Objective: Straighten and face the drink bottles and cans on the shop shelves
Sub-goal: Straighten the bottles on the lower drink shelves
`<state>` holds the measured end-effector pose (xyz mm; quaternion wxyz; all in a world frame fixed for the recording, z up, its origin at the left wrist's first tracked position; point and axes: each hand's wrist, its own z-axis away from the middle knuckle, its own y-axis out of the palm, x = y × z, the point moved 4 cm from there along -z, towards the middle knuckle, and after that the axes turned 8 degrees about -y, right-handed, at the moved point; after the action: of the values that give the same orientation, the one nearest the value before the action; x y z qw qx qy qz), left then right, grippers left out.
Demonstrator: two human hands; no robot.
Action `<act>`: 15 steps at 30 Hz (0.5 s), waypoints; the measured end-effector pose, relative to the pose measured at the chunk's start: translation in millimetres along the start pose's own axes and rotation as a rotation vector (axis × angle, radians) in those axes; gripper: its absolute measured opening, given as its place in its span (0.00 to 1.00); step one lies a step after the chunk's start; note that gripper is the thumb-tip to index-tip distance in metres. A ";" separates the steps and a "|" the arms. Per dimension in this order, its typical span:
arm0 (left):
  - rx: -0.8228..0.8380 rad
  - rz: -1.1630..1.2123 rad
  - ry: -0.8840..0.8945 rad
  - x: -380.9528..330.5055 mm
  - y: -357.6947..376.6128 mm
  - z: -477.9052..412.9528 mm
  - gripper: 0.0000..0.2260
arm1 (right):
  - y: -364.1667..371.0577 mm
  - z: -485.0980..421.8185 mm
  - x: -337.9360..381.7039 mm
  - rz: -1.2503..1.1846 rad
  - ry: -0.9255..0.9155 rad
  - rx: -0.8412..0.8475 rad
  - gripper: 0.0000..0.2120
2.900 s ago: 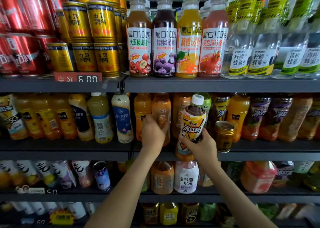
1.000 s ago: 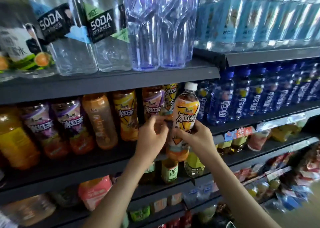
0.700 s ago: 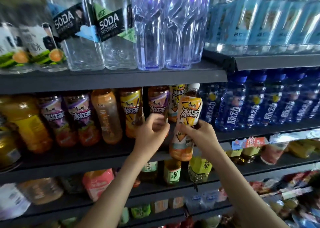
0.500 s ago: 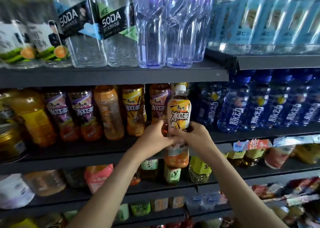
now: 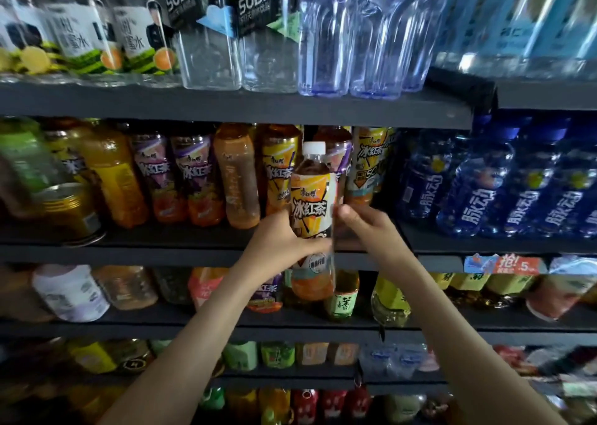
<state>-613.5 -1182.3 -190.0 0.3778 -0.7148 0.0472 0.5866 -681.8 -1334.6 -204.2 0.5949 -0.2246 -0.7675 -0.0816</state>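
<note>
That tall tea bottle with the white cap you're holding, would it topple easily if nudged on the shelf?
Probably: the tea bottle is tall and narrow, so a nudge near its top could tip it. It looks full almost to the neck, so likely fairly heavy. The left hand grips its glossy label, possibly slippery.

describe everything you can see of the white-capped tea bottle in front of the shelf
The clear plastic iced-tea bottle with a white cap holds amber drink and wears an orange, yellow and white label with black characters facing the camera. It is upright, off the dark shelf, its base below the shelf's front edge. The left hand grips its middle; the right hand meets its right side, blurred.
</note>
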 end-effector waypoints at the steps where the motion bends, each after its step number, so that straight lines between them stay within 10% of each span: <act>1: -0.011 0.048 -0.033 3.9 -4.1 -0.5 0.16 | -6.8 -6.3 -3.9 0.025 -0.021 -0.089 0.10; 8: -0.205 0.055 -0.123 14.8 -28.8 -4.3 0.17 | 7.3 -52.5 -17.6 0.291 -0.015 -0.272 0.37; 15: -0.295 0.017 -0.101 14.9 -22.6 -1.6 0.19 | 16.0 -62.0 -15.1 0.471 -0.092 -0.314 0.28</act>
<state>-596.1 -1161.6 -192.0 0.2657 -0.7317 -0.0523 0.6255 -617.5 -1348.5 -203.4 0.5200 -0.4897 -0.6982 -0.0489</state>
